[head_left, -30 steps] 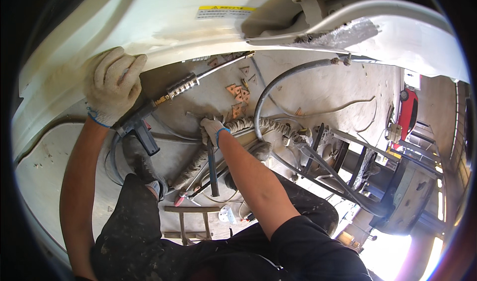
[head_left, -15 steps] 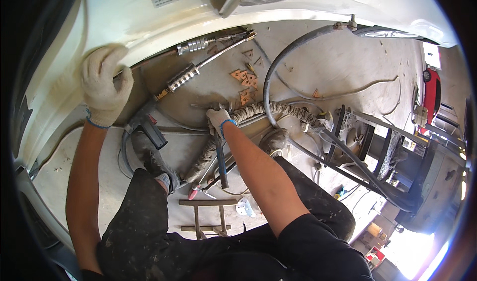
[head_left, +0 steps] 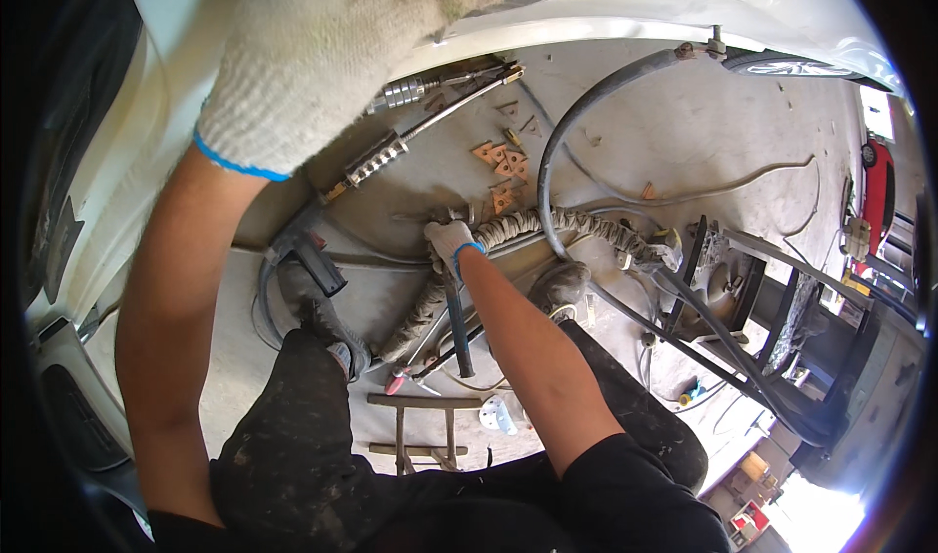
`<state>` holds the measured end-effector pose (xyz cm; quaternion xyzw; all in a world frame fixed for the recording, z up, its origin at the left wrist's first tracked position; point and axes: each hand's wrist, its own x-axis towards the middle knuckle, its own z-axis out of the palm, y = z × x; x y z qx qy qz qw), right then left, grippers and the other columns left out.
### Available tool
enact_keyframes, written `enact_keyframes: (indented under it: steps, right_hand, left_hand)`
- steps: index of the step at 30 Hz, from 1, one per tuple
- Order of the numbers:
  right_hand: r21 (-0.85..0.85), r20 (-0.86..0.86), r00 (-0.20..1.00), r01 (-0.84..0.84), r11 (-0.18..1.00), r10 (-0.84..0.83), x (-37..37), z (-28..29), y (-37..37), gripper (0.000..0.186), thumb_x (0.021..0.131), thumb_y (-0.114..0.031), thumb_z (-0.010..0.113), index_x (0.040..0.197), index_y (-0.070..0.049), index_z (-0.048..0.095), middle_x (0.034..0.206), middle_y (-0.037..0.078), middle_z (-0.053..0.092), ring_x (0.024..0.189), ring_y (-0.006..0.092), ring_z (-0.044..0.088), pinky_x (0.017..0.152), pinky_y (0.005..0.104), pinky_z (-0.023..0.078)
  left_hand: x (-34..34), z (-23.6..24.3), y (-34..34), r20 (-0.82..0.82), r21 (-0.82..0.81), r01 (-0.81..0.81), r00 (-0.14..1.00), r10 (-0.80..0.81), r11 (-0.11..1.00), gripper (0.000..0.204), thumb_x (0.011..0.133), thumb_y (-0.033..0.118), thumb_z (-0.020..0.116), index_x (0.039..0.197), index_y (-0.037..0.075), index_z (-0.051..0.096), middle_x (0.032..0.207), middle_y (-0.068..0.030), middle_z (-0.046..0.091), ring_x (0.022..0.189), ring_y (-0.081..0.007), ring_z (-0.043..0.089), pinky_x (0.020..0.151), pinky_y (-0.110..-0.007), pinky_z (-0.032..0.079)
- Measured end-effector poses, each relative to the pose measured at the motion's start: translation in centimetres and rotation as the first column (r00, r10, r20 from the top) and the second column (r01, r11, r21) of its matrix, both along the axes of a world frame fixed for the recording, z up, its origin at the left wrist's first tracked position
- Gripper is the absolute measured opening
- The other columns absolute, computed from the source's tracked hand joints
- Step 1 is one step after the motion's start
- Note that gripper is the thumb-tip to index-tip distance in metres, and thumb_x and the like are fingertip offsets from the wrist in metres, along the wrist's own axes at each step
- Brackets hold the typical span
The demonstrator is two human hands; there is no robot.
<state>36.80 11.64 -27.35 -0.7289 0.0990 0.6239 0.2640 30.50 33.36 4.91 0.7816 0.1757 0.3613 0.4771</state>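
My left hand, in a white knitted glove with a blue cuff, is raised close in front of the white car body panel. Its thumb points right, apart from the fingers, which run off the top edge; nothing shows in it. My right hand, gloved likewise, is closed around a hammer low over the floor. The dark handle hangs toward me, and the head is partly hidden at the glove. Left of it lies a slide hammer puller with a metal rod and a black pistol grip.
Copper-coloured triangular pieces lie on the concrete. A sleeved hose bundle and a thick black cable cross the floor. A small wooden stool lies between my legs; a black metal cart stands at right.
My left hand has moved up and right, much nearer to the camera, across the car panel. My right hand keeps the hammer low; the whole view has shifted slightly.
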Motion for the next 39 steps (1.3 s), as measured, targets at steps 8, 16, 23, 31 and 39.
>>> enact_keyframes:
  steps: [8,16,23,31,39]
  right_hand:
    - [0.524,0.33,0.884,0.121,0.843,-0.332,-1.9,5.0,-0.2,0.014,0.09,-0.016,0.059,0.092,-0.005,0.051,0.067,0.003,0.054,0.048,0.0126,0.049,0.043,0.0298,0.042]
    - [0.859,0.327,0.905,-0.165,0.484,-0.272,3.5,23.8,1.5,0.032,0.082,-0.017,0.073,0.111,-0.002,0.066,0.093,0.009,0.067,0.084,0.0187,0.066,0.075,0.0315,0.054]
    - [-0.037,0.992,-0.04,-0.999,0.031,-0.119,9.8,29.5,3.0,0.051,0.074,-0.028,0.079,0.118,-0.006,0.064,0.11,0.01,0.066,0.101,0.0257,0.064,0.091,0.0464,0.049]
    - [-0.317,0.947,-0.31,-0.945,-0.078,-0.085,11.6,32.7,3.8,0.066,0.059,-0.032,0.084,0.116,-0.006,0.065,0.102,0.013,0.067,0.09,0.0385,0.063,0.08,0.05,0.048]
    - [-0.368,0.925,-0.346,-0.918,-0.145,-0.156,11.6,33.4,4.7,0.073,0.053,-0.034,0.085,0.116,-0.003,0.064,0.096,0.012,0.066,0.083,0.0358,0.063,0.072,0.046,0.049]
  left_hand:
    - [-1.5,-2.4,1.6,-0.337,-0.048,0.007,0.941,-0.022,0.999,0.036,0.091,0.01,0.067,0.125,0.0,0.059,0.113,-0.011,0.066,0.102,-0.0168,0.063,0.09,-0.031,0.052]
    - [-1.6,2.3,0.0,-0.315,-0.102,0.026,0.947,-0.057,0.994,0.031,0.09,-0.001,0.062,0.12,-0.004,0.059,0.117,-0.0164,0.065,0.106,-0.0212,0.063,0.094,-0.035,0.052]
    - [-2.2,1.7,1.0,-0.431,-0.223,-0.153,0.901,0.043,0.963,0.016,0.088,0.0,0.065,0.102,-0.008,0.063,0.086,-0.011,0.066,0.072,-0.0169,0.062,0.065,-0.031,0.054]
    - [-1.9,0.7,1.1,-0.282,-0.085,-0.088,0.958,0.06,0.993,0.014,0.088,0.001,0.067,0.099,-0.006,0.065,0.084,-0.0148,0.068,0.076,-0.0181,0.065,0.068,-0.031,0.054]
    - [-1.8,-1.9,2.3,-0.189,-0.039,0.014,0.982,-0.021,0.999,0.014,0.088,-0.001,0.067,0.101,-0.005,0.066,0.085,-0.0135,0.069,0.079,-0.0162,0.066,0.07,-0.029,0.054]
